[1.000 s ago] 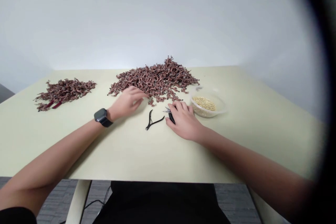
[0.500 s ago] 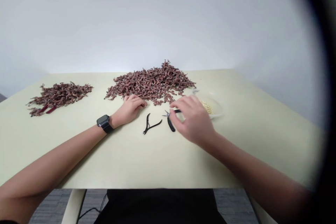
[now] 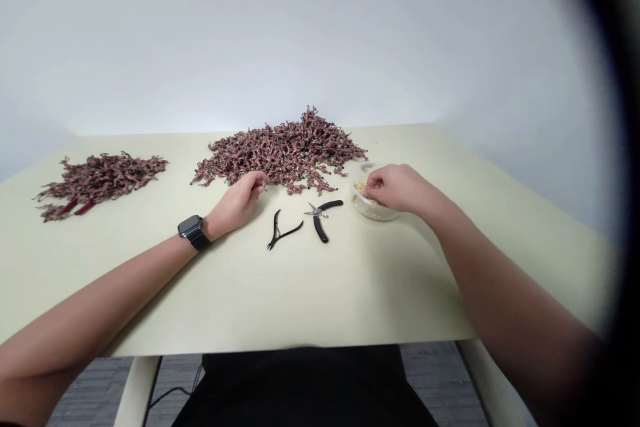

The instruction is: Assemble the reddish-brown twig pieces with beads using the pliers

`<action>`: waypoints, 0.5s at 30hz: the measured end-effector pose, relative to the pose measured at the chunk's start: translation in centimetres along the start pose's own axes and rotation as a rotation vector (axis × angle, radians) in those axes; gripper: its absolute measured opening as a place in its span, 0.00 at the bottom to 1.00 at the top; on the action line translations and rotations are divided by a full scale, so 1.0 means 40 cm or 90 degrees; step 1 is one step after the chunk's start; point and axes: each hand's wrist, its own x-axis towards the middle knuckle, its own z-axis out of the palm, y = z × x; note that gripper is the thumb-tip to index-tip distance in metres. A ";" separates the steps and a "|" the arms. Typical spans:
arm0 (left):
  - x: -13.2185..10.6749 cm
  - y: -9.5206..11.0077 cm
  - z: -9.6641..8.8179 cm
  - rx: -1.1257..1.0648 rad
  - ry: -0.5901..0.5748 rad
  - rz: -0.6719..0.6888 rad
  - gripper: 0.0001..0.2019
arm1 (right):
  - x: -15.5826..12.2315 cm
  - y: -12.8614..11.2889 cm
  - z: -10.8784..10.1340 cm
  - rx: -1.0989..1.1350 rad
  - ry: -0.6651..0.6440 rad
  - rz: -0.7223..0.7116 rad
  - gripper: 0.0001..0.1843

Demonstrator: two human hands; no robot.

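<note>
My right hand (image 3: pixel 397 187) reaches into a clear round plastic tub (image 3: pixel 376 212). Its fingers are pinched together among small gold-coloured pieces (image 3: pixel 361 187); whatever they grip is hidden. Resting on the table at the front of a large heap of small reddish-brown pieces (image 3: pixel 280 150), my left hand (image 3: pixel 243 200) has its fingers curled in. A tiny bit seems to show at its fingertips, too small to name. Between the hands lie black-handled pliers (image 3: pixel 320 219) with open jaws. Left of these are slim black nippers (image 3: pixel 281 233), also spread.
A smaller heap of similar brown pieces (image 3: pixel 107 177) lies at the left, with two dark red handles (image 3: pixel 77 206) at its front. The pale yellow table (image 3: pixel 280 307) meets a white wall at the back. A black watch (image 3: pixel 194 231) is on my left wrist.
My right hand has gone from above the pliers rightward into the tub, leaving the pliers uncovered. My left hand has turned and curled its fingers more. The view has shifted slightly.
</note>
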 end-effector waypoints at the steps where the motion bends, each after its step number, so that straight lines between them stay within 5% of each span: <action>1: 0.002 0.000 0.000 0.006 0.012 0.000 0.14 | 0.001 -0.001 0.000 -0.001 0.014 -0.002 0.06; 9: 0.009 -0.001 -0.007 0.026 0.042 0.021 0.13 | 0.012 0.003 0.005 -0.001 0.033 0.020 0.07; 15: -0.002 0.005 -0.001 -0.120 0.057 -0.085 0.07 | 0.008 -0.003 0.003 0.002 0.035 0.042 0.07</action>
